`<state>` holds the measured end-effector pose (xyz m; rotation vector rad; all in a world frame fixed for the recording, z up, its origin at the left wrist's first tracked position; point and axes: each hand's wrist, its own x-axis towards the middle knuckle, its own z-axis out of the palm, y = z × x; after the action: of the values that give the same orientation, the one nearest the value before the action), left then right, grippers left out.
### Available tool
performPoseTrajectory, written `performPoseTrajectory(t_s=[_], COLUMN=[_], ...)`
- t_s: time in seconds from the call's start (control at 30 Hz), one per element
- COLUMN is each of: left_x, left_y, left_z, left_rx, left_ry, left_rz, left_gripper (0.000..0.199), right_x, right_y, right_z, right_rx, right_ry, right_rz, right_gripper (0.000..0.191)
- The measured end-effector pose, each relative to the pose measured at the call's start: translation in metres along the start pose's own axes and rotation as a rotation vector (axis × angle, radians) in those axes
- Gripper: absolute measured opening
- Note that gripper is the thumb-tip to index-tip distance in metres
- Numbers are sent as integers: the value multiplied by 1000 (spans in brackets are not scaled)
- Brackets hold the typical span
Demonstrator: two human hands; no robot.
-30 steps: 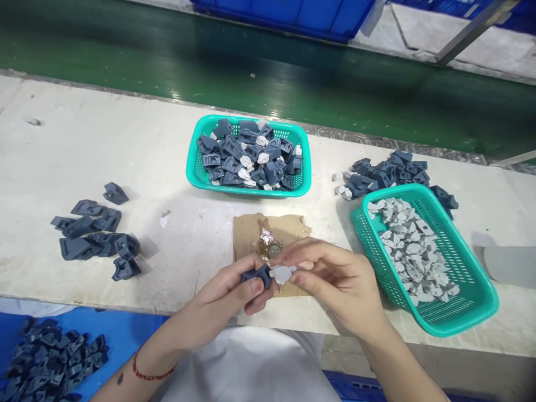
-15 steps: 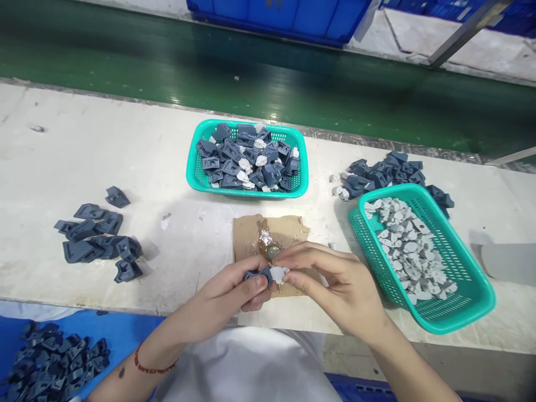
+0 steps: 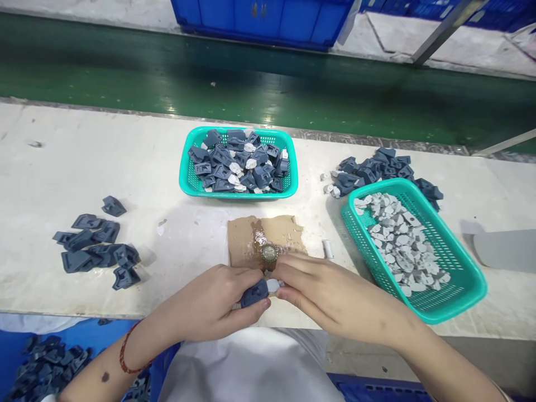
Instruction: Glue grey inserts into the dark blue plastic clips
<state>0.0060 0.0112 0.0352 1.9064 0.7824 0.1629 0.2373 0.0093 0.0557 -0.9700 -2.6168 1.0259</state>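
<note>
My left hand (image 3: 228,301) is closed on a dark blue-grey plastic part (image 3: 254,293), pinched between thumb and fingers. Against its right end sits a small light grey plastic piece (image 3: 273,286), which my right hand (image 3: 318,285) grips with thumb and fingertips. The two pieces touch; whether they are joined I cannot tell. Just beyond my fingers lies a torn sheet of brown cardboard (image 3: 240,240), wet and shiny in the middle, with a round metallic disc (image 3: 269,253) on it.
A green basket (image 3: 184,178) of dark parts and white pieces stands beyond the cardboard. Another green basket (image 3: 473,290), holding light grey pieces, is at the right, with a dark pile (image 3: 377,170) behind it. Several dark parts (image 3: 96,240) lie left. A small white cylinder (image 3: 328,249) sits right of the cardboard.
Both hands have turned over the pieces and moved slightly nearer my body. The dark part has rotated in my left fingers. The white cylinder now shows more fully as the view shifted.
</note>
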Motion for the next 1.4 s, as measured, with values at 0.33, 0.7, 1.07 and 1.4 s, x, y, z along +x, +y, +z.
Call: performPoseTrajectory(t_s=[0.33,0.7,1.07,1.4], left_x=[5,14,28,-21], left_y=[-1,16,-55,-41], left_z=[-2,-42,-104,-107], left_rx=[72,230,831,894], left_ry=[-109,25,471,558], left_rz=[-1,76,-193,-230], left_gripper=[31,31,56,48], right_x=[-2,-23,-129,-128], right_y=[5,0,75,110], right_z=[12,4,-35,-31], right_rx=[87,230,-306,-522], right_ry=[-7,227,643,451], right_rz=[12,190,858,577], right_gripper=[27,22,29,35])
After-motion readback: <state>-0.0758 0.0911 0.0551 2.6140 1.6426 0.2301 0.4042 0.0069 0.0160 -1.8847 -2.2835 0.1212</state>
